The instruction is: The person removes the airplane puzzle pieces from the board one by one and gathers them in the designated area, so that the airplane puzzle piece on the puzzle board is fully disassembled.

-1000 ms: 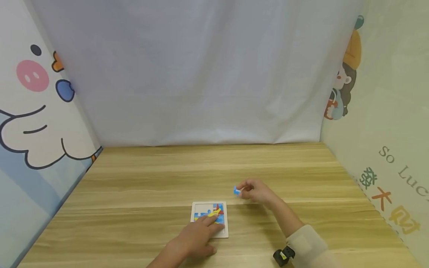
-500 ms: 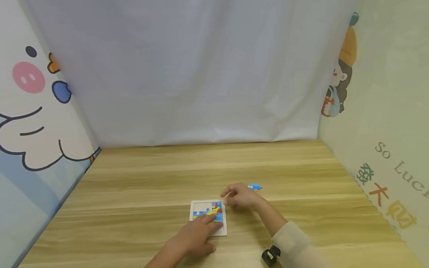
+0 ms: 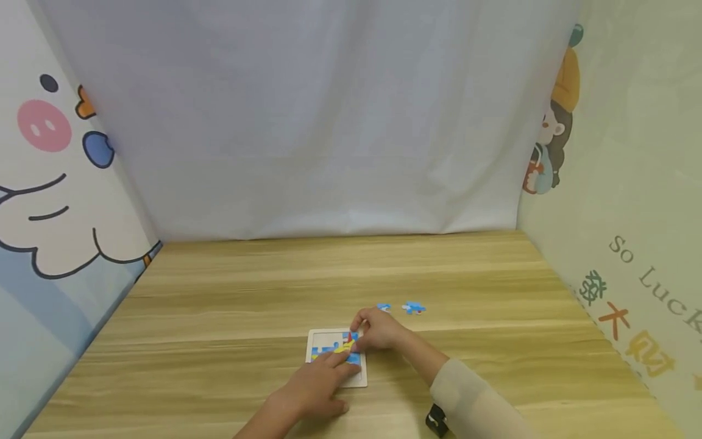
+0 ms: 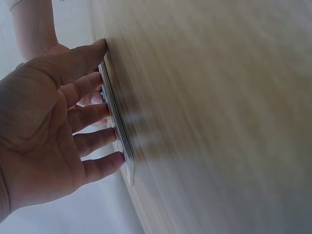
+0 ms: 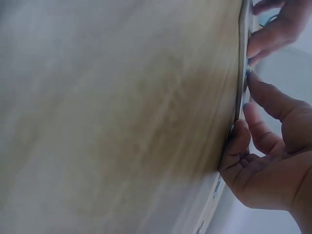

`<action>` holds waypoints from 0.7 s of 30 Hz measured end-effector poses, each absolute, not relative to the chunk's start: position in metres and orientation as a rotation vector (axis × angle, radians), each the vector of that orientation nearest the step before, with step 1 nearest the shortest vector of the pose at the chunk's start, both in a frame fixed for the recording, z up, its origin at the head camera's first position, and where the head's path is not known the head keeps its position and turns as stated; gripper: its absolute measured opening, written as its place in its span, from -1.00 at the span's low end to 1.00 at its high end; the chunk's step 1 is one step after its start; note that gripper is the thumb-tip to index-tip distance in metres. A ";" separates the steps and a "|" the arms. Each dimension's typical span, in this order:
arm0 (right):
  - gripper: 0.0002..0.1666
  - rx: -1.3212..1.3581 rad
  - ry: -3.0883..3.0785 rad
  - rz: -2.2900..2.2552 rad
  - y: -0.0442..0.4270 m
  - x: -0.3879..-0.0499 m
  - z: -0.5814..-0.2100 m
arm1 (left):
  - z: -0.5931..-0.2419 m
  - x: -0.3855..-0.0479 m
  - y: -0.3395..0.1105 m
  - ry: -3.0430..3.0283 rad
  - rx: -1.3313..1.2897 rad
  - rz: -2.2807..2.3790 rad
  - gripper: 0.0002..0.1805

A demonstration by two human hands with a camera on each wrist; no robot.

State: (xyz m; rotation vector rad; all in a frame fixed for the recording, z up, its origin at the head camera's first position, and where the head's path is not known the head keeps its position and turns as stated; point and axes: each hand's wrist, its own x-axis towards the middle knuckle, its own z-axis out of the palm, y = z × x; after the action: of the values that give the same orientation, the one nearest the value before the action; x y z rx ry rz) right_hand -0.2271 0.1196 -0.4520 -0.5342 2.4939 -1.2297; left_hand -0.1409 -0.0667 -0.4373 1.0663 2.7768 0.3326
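Note:
A small jigsaw puzzle in a white square frame [image 3: 364,383] lies on the wooden table, part-filled with blue, yellow and red pieces. Its upper left shows bare white backing [image 3: 325,339]. My left hand [image 3: 318,387] rests on the lower part, its fairly straight fingertips on the pieces and the thumb beside the near edge. At the upper right corner, my right hand [image 3: 381,331] touches the puzzle with thumb and index finger apart around a red-and-blue corner piece [image 3: 351,336]. Its other fingers curl beside the frame [image 5: 240,63]. No lifted piece shows in it.
Two loose blue puzzle pieces lie on the table behind my right hand: one partly hidden [image 3: 384,307], the other farther right [image 3: 414,308]. A grey-white curtain [image 3: 340,152] hangs along the table's far edge. Printed panels stand at both sides.
My right hand has left the blue loose piece and moved left and nearer to the puzzle's upper right corner. Two loose pieces now show behind it. The left hand stays on the puzzle.

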 end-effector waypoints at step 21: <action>-0.73 -0.401 2.429 -1.373 0.115 -0.225 -0.448 | -0.435 -0.142 -0.067 2.770 1.066 0.310 -0.33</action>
State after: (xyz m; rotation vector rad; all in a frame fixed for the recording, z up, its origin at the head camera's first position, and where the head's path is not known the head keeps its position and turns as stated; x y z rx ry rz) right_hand -0.2254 0.1147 -0.4478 -0.4014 2.4292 -1.3729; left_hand -0.1415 -0.0666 -0.4351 1.0656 2.7703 0.3099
